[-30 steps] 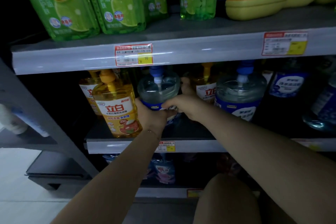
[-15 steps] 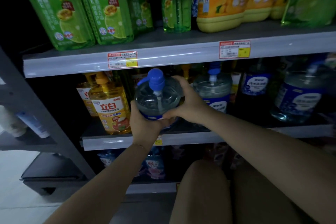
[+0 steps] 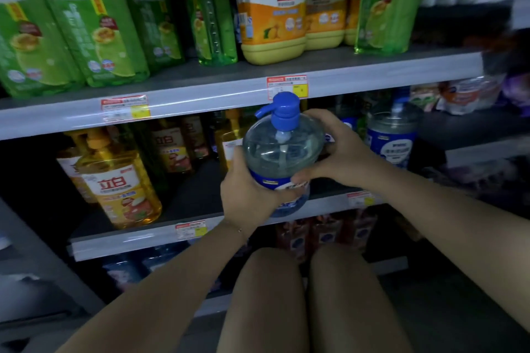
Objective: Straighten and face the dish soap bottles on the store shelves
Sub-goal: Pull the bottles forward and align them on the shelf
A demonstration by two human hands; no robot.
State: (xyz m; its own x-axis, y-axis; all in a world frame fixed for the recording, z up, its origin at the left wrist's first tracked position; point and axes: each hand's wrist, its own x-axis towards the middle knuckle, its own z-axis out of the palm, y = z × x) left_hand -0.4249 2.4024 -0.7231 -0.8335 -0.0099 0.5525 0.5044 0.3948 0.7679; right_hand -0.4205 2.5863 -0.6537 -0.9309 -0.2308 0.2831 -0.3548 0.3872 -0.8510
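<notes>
Middle shelf [image 3: 198, 198] lies bare at 9 o'clock of the clear pump bottle [image 3: 282, 152]; orange pump bottle [image 3: 120, 180] bounds it leftward.

Curled left grip [image 3: 252, 195], curled right grip [image 3: 339, 156]

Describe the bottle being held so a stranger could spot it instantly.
Find the shelf holding amber pump bottles. Before its front edge, the left hand and right hand grip a round clear bottle. Unlike similar blue-pumped bottles behind, it alone is held.
</notes>
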